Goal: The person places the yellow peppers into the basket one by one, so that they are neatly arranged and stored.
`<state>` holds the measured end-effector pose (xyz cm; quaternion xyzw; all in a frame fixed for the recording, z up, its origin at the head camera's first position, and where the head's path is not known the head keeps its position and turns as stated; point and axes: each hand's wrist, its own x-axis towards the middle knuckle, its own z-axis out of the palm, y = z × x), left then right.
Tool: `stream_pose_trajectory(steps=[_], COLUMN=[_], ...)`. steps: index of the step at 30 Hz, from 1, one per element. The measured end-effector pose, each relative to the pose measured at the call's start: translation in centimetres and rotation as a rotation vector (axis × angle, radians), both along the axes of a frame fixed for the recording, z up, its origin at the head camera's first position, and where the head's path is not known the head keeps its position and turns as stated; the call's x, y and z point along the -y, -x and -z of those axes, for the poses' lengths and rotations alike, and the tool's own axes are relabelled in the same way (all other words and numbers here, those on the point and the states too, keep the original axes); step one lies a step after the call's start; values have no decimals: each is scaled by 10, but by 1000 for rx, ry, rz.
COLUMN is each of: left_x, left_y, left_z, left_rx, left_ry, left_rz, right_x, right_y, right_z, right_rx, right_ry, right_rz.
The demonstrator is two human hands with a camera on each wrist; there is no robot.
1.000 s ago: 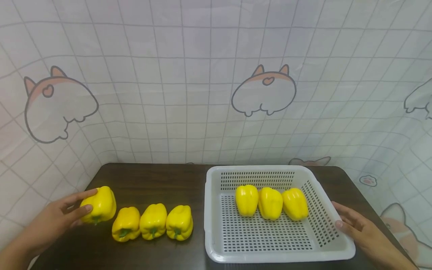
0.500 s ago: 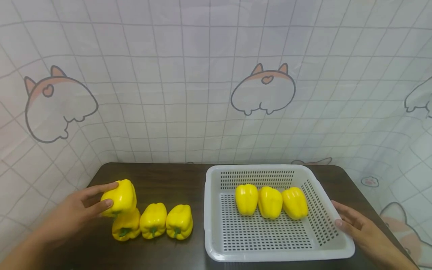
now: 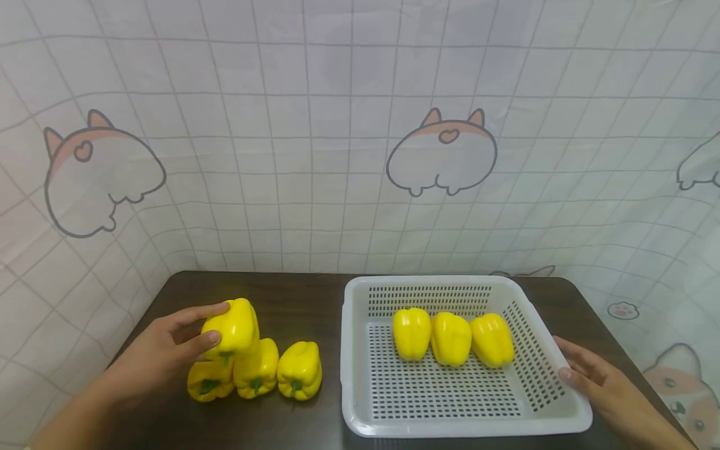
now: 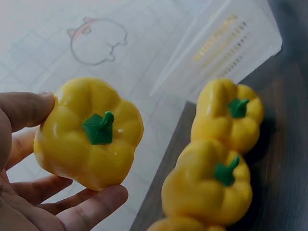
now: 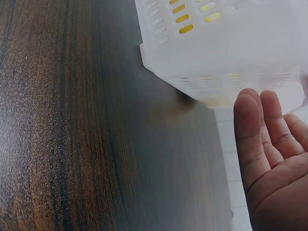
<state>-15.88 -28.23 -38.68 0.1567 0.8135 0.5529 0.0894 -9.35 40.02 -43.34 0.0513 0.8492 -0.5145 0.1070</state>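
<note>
My left hand (image 3: pixel 163 353) holds a yellow bell pepper (image 3: pixel 237 328) between thumb and fingers, raised above the table. Its green stem faces the camera in the left wrist view, where the held pepper (image 4: pixel 91 137) shows whole. Below and behind it in the head view stand three more peppers in a row: the left one (image 3: pixel 208 381), partly covered, the middle one (image 3: pixel 255 375) and the right one (image 3: pixel 299 370). My right hand (image 3: pixel 599 381) is at the right wall of a white plastic basket (image 3: pixel 467 430), its fingers extended against or close to that side in the right wrist view.
Inside the basket, three yellow peppers (image 3: pixel 450 339) lie side by side toward the back. Dark wood-grain table (image 3: pixel 304 297) is under everything. A white grid-patterned cloth (image 3: pixel 315 156) with cartoon animals hangs behind and at both sides.
My left hand has carried its pepper to the right, from beside the row to over the left and middle peppers. The right hand and the basket have stayed in place.
</note>
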Motion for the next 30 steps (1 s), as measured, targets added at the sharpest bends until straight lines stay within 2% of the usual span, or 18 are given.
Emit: stream_pose_trajectory(steps=[5,11,19,21,26,30], left_x=[-16,-37,-64,-69,-81,-89], left_y=[-2,-4,-3,-3,-5,-6], left_z=[-6,-8,-2,-1,-1,-2], left_rx=[20,-71,-121,-134,-104,-99], left_ry=[31,127,43,52,45,22], left_rz=[25,58,158,162,156,186], right_x=[0,1,1,2,2,2], right_y=[-1,-2,-2,-2,-2,-2], right_z=[0,1,1,1,0,0], right_rx=[-7,-15,-12,-4,8,5], right_ry=[4,8,2,0,7,5], right_rz=[-7,5,13,19,25,23])
